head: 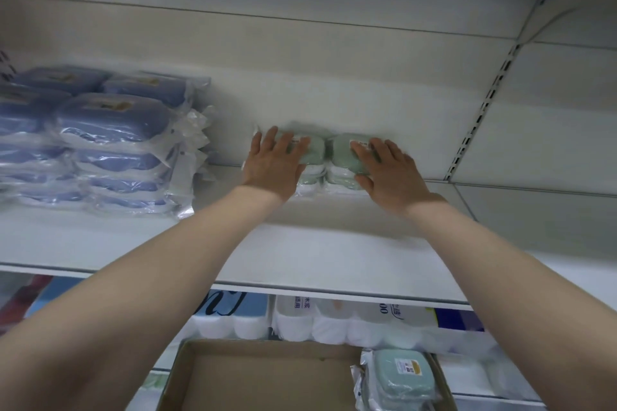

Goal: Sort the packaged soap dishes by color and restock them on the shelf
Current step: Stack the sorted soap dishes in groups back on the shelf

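Two short stacks of green packaged soap dishes stand side by side on the white shelf (334,253). My left hand (275,165) lies flat on the left green stack (314,160), fingers spread. My right hand (389,173) lies flat on the right green stack (344,157), thumb against its front. At the left of the shelf, blue packaged soap dishes (113,120) are piled in several stacks. Below, a cardboard box (267,374) holds more green packaged soap dishes (400,377) in its right corner.
Under the shelf sits a row of wrapped paper rolls (350,320). A slotted upright (480,110) runs up the back wall at the right. Bare shelf surface lies between the blue stacks and the green ones, and to the right of the green ones.
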Demonstrator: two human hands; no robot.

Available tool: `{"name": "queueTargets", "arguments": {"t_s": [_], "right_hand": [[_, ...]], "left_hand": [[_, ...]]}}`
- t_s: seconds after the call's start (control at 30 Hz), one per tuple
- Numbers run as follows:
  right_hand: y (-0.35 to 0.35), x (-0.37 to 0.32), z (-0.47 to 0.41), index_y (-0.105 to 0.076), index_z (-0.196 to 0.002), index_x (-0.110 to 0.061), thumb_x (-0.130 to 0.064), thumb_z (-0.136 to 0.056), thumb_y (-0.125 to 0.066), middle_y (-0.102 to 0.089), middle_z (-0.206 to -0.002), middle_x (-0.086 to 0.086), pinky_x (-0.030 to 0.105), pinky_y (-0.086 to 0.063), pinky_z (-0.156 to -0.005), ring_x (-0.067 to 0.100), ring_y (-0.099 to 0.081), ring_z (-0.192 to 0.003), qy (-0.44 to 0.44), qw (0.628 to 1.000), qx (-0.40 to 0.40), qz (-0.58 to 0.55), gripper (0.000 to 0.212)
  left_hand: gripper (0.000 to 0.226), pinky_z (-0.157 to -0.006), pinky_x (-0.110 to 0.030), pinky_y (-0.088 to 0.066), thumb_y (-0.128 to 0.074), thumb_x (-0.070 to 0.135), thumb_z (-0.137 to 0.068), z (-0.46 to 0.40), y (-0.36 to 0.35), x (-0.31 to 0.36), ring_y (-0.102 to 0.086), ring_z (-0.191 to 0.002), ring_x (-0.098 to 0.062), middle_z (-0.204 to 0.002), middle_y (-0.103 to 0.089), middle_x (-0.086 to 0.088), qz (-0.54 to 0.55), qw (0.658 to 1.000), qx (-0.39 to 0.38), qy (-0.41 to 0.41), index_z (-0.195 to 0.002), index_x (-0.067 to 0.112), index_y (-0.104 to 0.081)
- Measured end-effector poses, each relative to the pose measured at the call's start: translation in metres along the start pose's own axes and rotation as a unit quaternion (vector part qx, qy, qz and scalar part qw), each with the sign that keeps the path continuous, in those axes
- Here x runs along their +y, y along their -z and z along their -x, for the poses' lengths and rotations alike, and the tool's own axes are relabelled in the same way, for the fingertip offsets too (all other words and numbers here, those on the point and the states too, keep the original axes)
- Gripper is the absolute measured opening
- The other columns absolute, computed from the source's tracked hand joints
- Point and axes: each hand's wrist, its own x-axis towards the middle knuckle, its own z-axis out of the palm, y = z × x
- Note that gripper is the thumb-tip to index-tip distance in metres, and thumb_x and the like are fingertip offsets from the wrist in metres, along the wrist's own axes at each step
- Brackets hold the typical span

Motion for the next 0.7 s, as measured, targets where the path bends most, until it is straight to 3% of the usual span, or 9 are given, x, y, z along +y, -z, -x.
{"name": "queueTargets", "arguments": {"t_s": [0.1,0.23,0.37,0.43,0.53,0.7], "right_hand": [[0.019,0.007,0.016,-0.018,-0.153,-0.036,-0.037,-0.1,-0.043,-0.024,-0.157,0.006,0.045,-0.026,-0.112,0.032,-0.024,-0.143,0.023,1.0,0.017,0.008,0.058],[0.037,0.017,0.054,-0.022,-0.154,-0.023,-0.038,-0.101,-0.043,-0.027,-0.157,0.009,0.045,-0.025,-0.113,0.032,-0.027,-0.143,0.017,1.0,0.011,0.02,0.059],[0.042,0.029,0.112,-0.046,-0.144,-0.016,-0.035,-0.094,-0.059,-0.052,-0.138,0.017,0.049,-0.041,-0.099,0.04,-0.051,-0.122,0.038,0.996,0.07,0.048,0.056],[0.042,0.034,0.143,-0.05,-0.14,-0.015,-0.037,-0.091,-0.055,-0.058,-0.128,0.017,0.049,-0.045,-0.093,0.041,-0.057,-0.11,0.041,0.993,0.103,0.038,0.053],[0.037,0.039,0.19,-0.051,-0.136,-0.013,-0.042,-0.092,-0.043,-0.058,-0.122,0.015,0.045,-0.044,-0.088,0.039,-0.056,-0.104,0.044,0.991,0.128,0.018,0.054],[0.005,0.048,0.267,-0.051,-0.137,-0.013,-0.037,-0.095,-0.048,-0.056,-0.126,0.014,0.046,-0.04,-0.09,0.036,-0.053,-0.109,0.084,0.987,0.14,0.012,0.049]], "left_hand": [[0.054,-0.119,-0.044,-0.01,-0.04,0.037,-0.1,0.018,0.009,0.005,-0.02,-0.144,-0.032,-0.154,-0.032,-0.004,0.026,0.999,0.026,-0.023,-0.15,0.023,-0.03],[0.044,-0.103,-0.05,-0.04,-0.062,0.029,-0.085,0.052,0.018,0.017,-0.054,-0.119,-0.039,-0.127,-0.06,-0.015,0.037,0.992,0.104,-0.068,-0.125,0.011,-0.061],[0.043,-0.095,-0.047,-0.046,-0.065,0.029,-0.089,0.092,0.03,0.048,-0.056,-0.113,-0.039,-0.125,-0.061,-0.015,0.059,0.989,0.118,-0.066,-0.127,0.012,-0.06],[0.042,-0.093,-0.045,-0.047,-0.064,0.027,-0.089,0.115,0.034,0.063,-0.056,-0.112,-0.037,-0.123,-0.061,-0.013,0.082,0.984,0.136,-0.076,-0.128,0.012,-0.059],[0.039,-0.093,-0.042,-0.048,-0.055,0.029,-0.092,0.154,0.031,0.089,-0.054,-0.114,-0.032,-0.126,-0.059,-0.009,0.114,0.978,0.153,-0.079,-0.128,0.013,-0.058],[0.029,-0.092,-0.035,-0.045,-0.055,0.016,-0.093,0.226,-0.001,0.134,-0.053,-0.111,-0.03,-0.119,-0.061,-0.007,0.153,0.965,0.192,-0.096,-0.121,0.01,-0.063]]}}
